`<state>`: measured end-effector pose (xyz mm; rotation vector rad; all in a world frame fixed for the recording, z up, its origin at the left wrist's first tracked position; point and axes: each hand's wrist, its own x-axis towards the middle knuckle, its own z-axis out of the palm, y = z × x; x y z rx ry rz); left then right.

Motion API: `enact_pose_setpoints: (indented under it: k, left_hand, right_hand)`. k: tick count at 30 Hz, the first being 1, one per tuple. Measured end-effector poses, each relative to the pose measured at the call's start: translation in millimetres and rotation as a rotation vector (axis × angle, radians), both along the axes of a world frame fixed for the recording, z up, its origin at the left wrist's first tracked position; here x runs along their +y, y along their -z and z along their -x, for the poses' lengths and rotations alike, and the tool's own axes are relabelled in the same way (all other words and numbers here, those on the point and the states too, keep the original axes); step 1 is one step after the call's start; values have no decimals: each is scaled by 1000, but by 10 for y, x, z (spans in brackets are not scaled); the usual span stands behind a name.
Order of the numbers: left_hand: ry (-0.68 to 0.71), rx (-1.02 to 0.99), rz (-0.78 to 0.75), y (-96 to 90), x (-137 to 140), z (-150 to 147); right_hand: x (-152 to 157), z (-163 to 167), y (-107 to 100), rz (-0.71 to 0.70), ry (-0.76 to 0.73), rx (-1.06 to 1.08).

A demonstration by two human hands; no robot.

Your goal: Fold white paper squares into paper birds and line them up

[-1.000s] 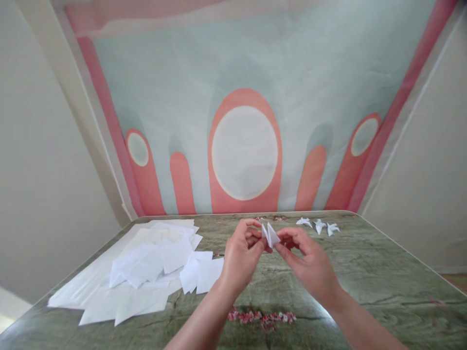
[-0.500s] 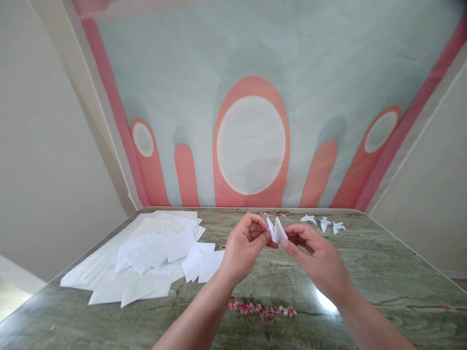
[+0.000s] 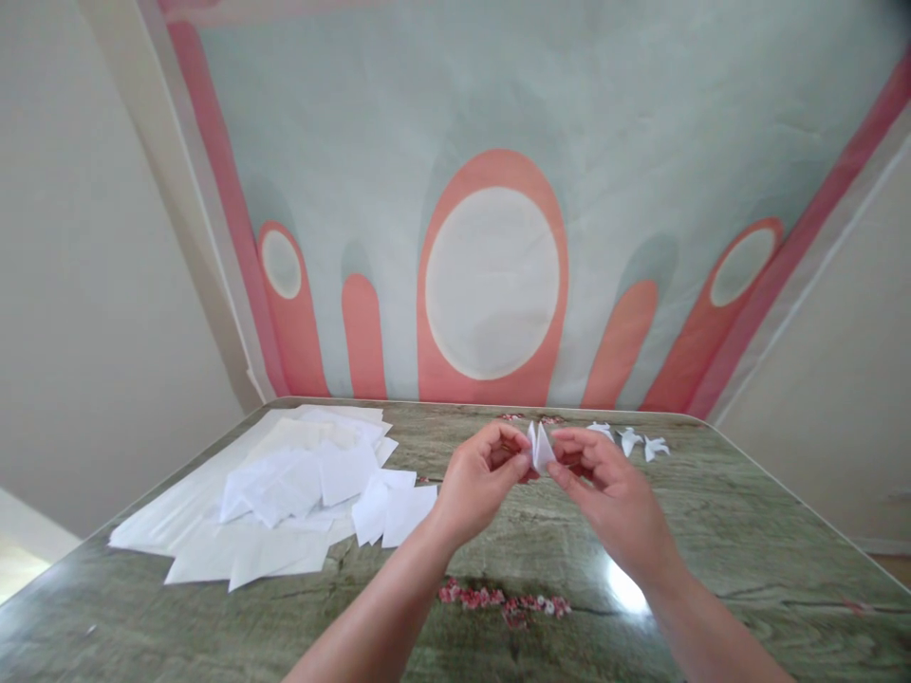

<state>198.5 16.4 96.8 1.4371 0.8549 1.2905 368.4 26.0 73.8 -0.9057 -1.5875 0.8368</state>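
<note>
A small white folded paper (image 3: 542, 450) is held up between my two hands above the table, its two pointed flaps standing upward. My left hand (image 3: 491, 467) pinches its left side between thumb and fingers. On the other side, my right hand (image 3: 613, 489) grips the lower right edge with thumb and fingertips. The fingers partly cover the paper's lower part. Beyond my right hand lie three small folded paper figures, one of them a winged white shape (image 3: 656, 448).
Left of my hands, a spread pile of white paper sheets (image 3: 206, 545) covers the table (image 3: 519, 541). Smaller paper squares (image 3: 407, 514) lie at its right edge, close to my left forearm. A wall with a printed backdrop (image 3: 491, 285) rises behind the table's far edge.
The two flaps of the folded paper stand closer together than before, and my right hand has shifted slightly left. Both hands keep their hold. The view has tilted a little.
</note>
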Motion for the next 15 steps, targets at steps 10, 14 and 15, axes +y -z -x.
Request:
enact_pose_setpoints:
  k: [10,14,15]
  left_hand:
    - [-7,-61,23,38,28,-8]
    - [-41,-32,4,32,22,-2]
    - [-65,9,-20,27,14,-1]
  right_hand:
    - [-42,-3,-46,-84,27,-32]
    - [-51,-32,-57,-226,101,-107]
    - [-52,-38,-66,-258,109,-131]
